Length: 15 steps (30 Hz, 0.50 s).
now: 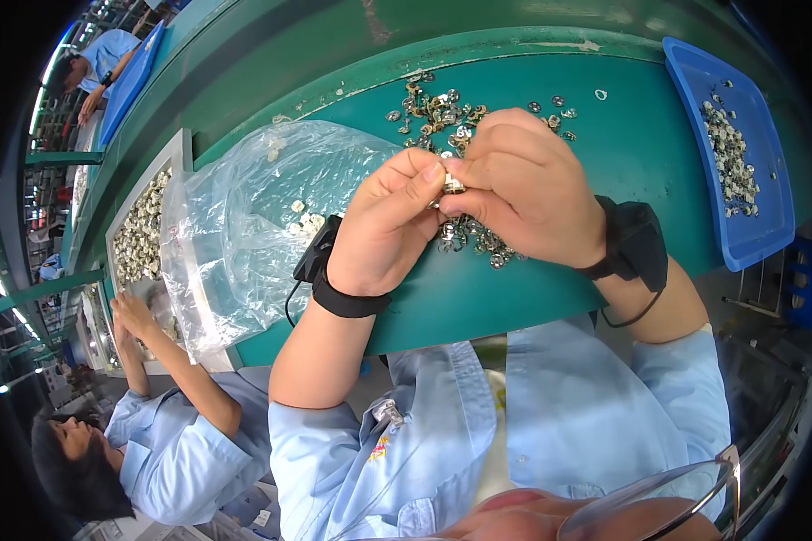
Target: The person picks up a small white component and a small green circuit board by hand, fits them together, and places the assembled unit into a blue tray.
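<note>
My left hand [392, 216] and my right hand [537, 194] meet above the green work table [370, 338]. Between their pinched fingertips is a small white and metal part [454, 184], gripped from both sides; its exact kind is partly hidden by the fingers. Behind my hands, a loose heap of small metal parts [438, 110] in silver and brass tones is spread over the surface. More metal parts [478, 242] lie beneath my hands. Dark straps with black boxes are on both my wrists.
A clear plastic bag [235, 180] with a few white parts [307, 223] lies at left. Beyond it is a tray heaped with small pale parts [140, 234], where a co-worker's hands [131, 316] are. On the right, a blue tray [697, 122] holds more white parts [729, 162].
</note>
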{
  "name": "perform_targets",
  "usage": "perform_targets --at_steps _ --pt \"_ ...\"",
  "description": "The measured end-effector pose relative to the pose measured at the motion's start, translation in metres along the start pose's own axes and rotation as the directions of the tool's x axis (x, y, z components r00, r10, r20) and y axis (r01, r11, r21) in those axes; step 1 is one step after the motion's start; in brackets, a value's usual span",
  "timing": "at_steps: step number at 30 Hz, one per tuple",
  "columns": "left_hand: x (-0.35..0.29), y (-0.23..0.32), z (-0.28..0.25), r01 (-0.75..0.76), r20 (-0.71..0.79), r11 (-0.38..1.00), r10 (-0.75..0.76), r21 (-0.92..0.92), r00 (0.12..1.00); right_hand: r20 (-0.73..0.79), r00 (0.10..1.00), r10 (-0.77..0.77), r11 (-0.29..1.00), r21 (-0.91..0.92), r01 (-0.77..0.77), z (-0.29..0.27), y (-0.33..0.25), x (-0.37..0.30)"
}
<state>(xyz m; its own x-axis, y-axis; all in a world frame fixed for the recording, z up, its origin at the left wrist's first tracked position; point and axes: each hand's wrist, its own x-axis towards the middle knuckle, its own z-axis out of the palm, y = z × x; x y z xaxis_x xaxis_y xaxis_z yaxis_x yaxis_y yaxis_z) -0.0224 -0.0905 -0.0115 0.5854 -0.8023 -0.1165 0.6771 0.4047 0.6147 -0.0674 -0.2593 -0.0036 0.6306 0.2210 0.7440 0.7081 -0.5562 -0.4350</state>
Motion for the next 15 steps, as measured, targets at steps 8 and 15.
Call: perform_targets --at_steps 8,15 --pt "0.001 0.013 -0.004 -0.077 -0.131 0.500 0.368 0.862 0.921 -0.060 0.929 0.364 0.930 0.064 -0.361 -0.015 0.013 0.006" --pt "-0.013 0.043 -0.029 0.314 -0.156 -0.286 0.465 0.905 0.872 -0.367 0.601 0.710 0.518 0.850 -0.093 -0.109 0.126 -0.020"
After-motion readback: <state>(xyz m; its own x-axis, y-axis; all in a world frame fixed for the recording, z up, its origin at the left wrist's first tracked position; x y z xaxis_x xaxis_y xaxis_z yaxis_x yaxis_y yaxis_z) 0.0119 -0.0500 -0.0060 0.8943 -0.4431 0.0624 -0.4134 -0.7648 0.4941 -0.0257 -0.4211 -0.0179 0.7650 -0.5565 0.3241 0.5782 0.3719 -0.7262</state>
